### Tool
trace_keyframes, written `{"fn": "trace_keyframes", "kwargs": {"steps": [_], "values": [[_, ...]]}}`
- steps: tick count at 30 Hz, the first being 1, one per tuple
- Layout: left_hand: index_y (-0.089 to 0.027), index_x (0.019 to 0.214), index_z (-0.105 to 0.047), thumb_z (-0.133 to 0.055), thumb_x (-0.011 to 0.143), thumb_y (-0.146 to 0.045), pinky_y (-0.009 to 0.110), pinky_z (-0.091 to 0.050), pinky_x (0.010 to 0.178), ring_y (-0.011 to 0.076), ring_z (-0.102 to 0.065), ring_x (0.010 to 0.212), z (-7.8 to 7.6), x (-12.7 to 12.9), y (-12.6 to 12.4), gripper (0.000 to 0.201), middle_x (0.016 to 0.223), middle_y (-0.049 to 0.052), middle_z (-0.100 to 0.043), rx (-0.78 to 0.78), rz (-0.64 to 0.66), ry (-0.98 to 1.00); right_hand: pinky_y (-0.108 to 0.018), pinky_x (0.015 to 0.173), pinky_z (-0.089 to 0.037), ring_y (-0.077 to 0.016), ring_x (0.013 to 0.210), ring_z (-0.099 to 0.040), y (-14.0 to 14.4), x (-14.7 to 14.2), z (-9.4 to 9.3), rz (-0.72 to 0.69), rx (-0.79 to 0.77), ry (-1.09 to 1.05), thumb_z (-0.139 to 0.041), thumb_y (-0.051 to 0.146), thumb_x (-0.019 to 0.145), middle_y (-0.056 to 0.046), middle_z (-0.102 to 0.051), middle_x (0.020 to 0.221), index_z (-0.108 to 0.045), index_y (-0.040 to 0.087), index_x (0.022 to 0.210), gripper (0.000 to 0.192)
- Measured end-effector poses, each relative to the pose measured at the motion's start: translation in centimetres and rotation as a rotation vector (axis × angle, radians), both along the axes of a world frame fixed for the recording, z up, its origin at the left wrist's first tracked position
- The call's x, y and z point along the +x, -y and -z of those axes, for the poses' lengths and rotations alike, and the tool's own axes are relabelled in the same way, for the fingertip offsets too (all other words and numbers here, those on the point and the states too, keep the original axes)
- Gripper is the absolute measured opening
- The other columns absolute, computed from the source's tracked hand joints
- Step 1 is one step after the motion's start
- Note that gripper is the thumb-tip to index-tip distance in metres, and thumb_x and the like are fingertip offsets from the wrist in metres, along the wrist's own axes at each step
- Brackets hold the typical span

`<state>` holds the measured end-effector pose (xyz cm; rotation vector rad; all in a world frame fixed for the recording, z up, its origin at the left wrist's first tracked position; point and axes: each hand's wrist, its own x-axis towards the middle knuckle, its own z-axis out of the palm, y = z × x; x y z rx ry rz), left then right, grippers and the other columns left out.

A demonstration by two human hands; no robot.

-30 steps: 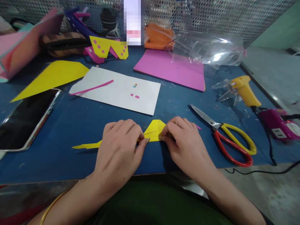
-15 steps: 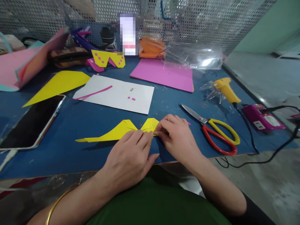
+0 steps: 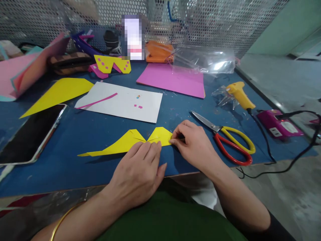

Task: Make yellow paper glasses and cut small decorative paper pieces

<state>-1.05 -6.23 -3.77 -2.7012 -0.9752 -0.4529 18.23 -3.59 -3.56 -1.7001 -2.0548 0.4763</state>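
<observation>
The folded yellow paper point(image 3: 130, 142) lies flat on the blue desk point(image 3: 82, 134), its long point stretching away to the left of both hands. The left hand point(image 3: 139, 172) rests palm down, its fingers point(image 3: 150, 150) laid flat and released on the paper's near edge at the middle crease. The right hand point(image 3: 197, 145) has its fingers point(image 3: 175, 140) pinched on the paper's right tip. Just right of that hand lie scissors point(image 3: 225, 140); beyond them a glue gun point(image 3: 239, 95). Past the fingers, a white sheet point(image 3: 120, 102).
</observation>
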Motion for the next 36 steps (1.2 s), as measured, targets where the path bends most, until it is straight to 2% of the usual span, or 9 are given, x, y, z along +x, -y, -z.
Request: {"fn": "trace_keyframes", "kwargs": {"steps": [6,10,22,30,36], "values": [[0.002,0.122,-0.062,-0.050,0.096,-0.036,0.043,-0.048,0.086,0.0307,-0.060,0.096,0.5,-0.1,0.1,0.048,0.111,0.019,-0.069,0.017,-0.009,0.036,-0.034,0.074,-0.034,-0.0197,0.086,-0.056,-0.5,0.5,0.2,-0.063,-0.021,0.023,-0.069,0.014,0.082,-0.002,-0.061,0.088,-0.059,0.020,0.073,0.015],[-0.002,0.131,-0.056,-0.046,0.098,-0.039,0.042,-0.047,0.089,0.0301,-0.058,0.104,0.5,0.1,0.2,0.051,0.120,0.017,-0.067,-0.030,0.043,0.018,-0.033,0.072,-0.034,-0.0176,0.080,-0.054,-0.5,0.5,0.4,-0.053,0.005,-0.025,-0.069,0.011,0.081,-0.001,-0.060,0.084,-0.058,0.019,0.072,0.016],[0.000,0.131,-0.056,-0.052,0.094,-0.037,0.044,-0.046,0.086,0.0304,-0.058,0.098,0.5,0.5,0.5,0.052,0.119,0.017,-0.067,-0.074,0.043,0.004,-0.030,0.068,-0.039,-0.0160,0.075,-0.056,0.7,1.6,0.6,0.088,0.079,-0.106,-0.065,0.015,0.084,0.002,-0.059,0.074,-0.059,0.020,0.070,0.016],[-0.002,0.132,-0.056,-0.049,0.095,-0.038,0.045,-0.045,0.087,0.0301,-0.057,0.100,0.6,0.3,0.4,0.052,0.118,0.017,-0.067,-0.104,0.039,0.003,-0.029,0.066,-0.038,-0.0150,0.073,-0.055,0.0,1.6,0.4,0.043,0.039,-0.052,-0.067,0.009,0.080,0.001,-0.059,0.080,-0.058,0.020,0.072,0.016],[-0.004,0.135,-0.054,-0.048,0.095,-0.036,0.044,-0.045,0.081,0.0296,-0.056,0.094,0.2,0.6,0.3,0.052,0.111,0.013,-0.068,-0.141,0.019,-0.023,-0.033,0.073,-0.040,-0.0181,0.080,-0.058,0.7,1.4,0.8,0.050,0.150,0.002,-0.064,0.009,0.083,-0.001,-0.061,0.082,-0.058,0.020,0.075,0.014]]}}
